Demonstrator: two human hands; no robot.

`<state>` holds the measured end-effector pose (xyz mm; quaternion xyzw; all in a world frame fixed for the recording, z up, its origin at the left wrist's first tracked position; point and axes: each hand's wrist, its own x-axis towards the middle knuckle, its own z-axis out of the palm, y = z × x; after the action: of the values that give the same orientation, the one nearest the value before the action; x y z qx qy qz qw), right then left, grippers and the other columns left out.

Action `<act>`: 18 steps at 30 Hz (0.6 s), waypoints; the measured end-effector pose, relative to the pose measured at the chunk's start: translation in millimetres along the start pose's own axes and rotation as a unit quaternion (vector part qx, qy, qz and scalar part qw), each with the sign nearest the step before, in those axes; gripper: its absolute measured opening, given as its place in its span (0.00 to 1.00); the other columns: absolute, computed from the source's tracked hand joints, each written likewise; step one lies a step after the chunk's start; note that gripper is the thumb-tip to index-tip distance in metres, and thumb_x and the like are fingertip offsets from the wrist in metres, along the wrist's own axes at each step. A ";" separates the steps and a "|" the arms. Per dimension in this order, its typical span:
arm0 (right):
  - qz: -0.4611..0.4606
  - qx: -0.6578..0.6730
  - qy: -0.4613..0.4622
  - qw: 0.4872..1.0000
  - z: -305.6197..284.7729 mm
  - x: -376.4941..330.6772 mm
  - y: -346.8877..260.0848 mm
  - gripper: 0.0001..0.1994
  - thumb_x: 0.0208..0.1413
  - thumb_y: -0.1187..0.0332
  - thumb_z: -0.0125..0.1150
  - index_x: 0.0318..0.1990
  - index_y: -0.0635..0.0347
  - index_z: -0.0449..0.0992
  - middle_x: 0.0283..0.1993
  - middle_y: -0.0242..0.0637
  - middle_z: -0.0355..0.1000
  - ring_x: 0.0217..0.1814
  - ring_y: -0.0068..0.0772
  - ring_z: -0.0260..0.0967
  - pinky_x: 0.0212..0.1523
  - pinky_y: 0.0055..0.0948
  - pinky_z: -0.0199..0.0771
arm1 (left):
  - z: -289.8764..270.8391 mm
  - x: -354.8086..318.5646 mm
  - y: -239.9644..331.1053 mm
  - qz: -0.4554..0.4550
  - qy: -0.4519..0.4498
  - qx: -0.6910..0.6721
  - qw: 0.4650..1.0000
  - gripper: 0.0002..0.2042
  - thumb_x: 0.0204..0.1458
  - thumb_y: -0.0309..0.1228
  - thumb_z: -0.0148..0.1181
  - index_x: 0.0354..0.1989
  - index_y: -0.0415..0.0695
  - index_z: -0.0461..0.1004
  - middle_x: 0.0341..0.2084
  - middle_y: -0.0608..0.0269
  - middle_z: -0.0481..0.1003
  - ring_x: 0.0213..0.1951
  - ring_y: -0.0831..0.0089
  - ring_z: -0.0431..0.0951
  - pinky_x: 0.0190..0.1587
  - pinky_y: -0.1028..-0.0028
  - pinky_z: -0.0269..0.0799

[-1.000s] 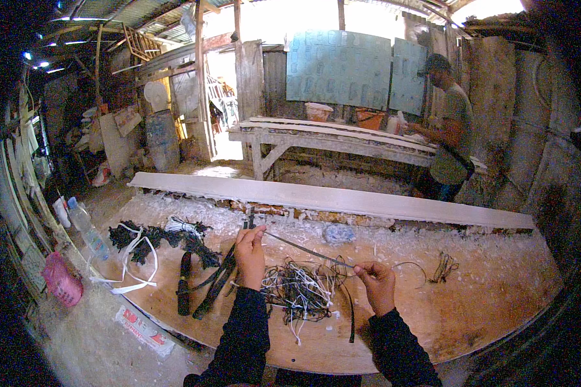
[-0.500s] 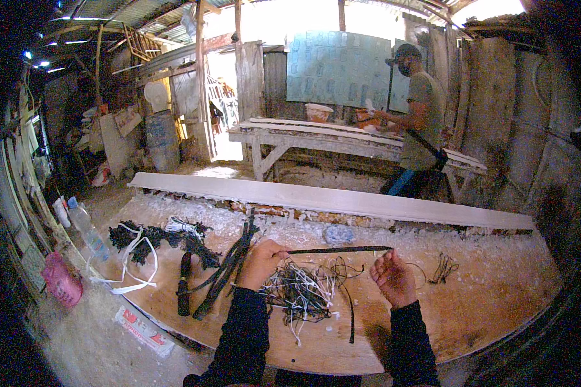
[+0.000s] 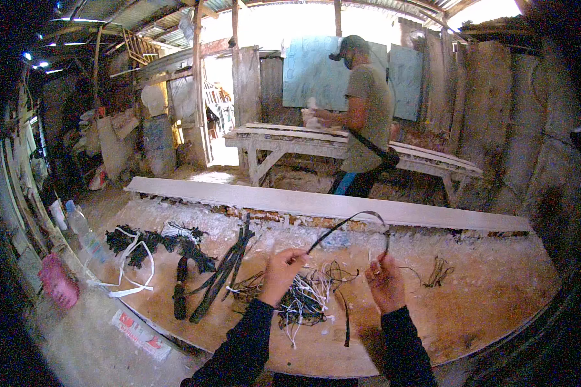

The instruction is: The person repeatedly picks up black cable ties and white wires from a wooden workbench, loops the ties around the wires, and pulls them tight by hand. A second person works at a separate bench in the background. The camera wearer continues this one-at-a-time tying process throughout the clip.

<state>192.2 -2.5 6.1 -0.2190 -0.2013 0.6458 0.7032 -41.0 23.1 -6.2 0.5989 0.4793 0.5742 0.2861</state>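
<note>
L hand (image 3: 281, 277) pinches strip (image 3: 334, 228), R hand (image 3: 386, 285) its other end; arched betw. hands, tangle (image 3: 303, 302) by L. Step: prob. flexing strip; next needs both pinches firm.

The white packet (image 3: 141, 334) bears unreadable red print (image 3: 124, 318).

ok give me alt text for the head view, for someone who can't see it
A person's left hand and right hand hold up an arched black strip above a wooden worktable, near tangled black and white cords. Behind, a co-worker stands at a long workbench.
</note>
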 end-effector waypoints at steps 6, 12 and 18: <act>0.058 -0.191 -0.032 0.979 31.5 -37.0 23.9 0.04 0.48 0.71 0.56 0.31 0.59 0.71 0.25 0.28 0.68 0.28 0.20 0.64 0.31 0.20 0.63 | 34.3 -25.0 11.4 -0.084 -0.147 -0.155 0.973 0.09 0.48 0.31 0.56 0.30 0.37 0.71 0.20 0.68 0.71 0.19 0.84 0.67 0.19 0.82 0.65; 0.028 -0.267 -0.067 0.961 30.9 -32.1 36.0 0.03 0.48 0.72 0.56 0.30 0.61 0.72 0.29 0.32 0.71 0.31 0.23 0.65 0.36 0.22 0.65 | 41.8 -31.3 10.8 -0.141 -0.158 -0.260 0.942 0.08 0.49 0.30 0.54 0.28 0.36 0.69 0.19 0.65 0.70 0.15 0.81 0.68 0.18 0.82 0.66; 0.020 -0.296 -0.072 0.952 28.0 -33.9 35.9 0.03 0.46 0.71 0.58 0.28 0.60 0.73 0.28 0.30 0.71 0.31 0.21 0.65 0.38 0.22 0.63 | 41.1 -32.0 7.9 -0.111 -0.136 -0.244 0.954 0.07 0.49 0.28 0.54 0.28 0.35 0.69 0.20 0.65 0.71 0.18 0.80 0.70 0.19 0.81 0.67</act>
<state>144.1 -32.4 8.8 -0.3745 -0.4294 0.5852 0.5770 4.3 -0.2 -19.6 0.5265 0.3448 0.5511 0.5479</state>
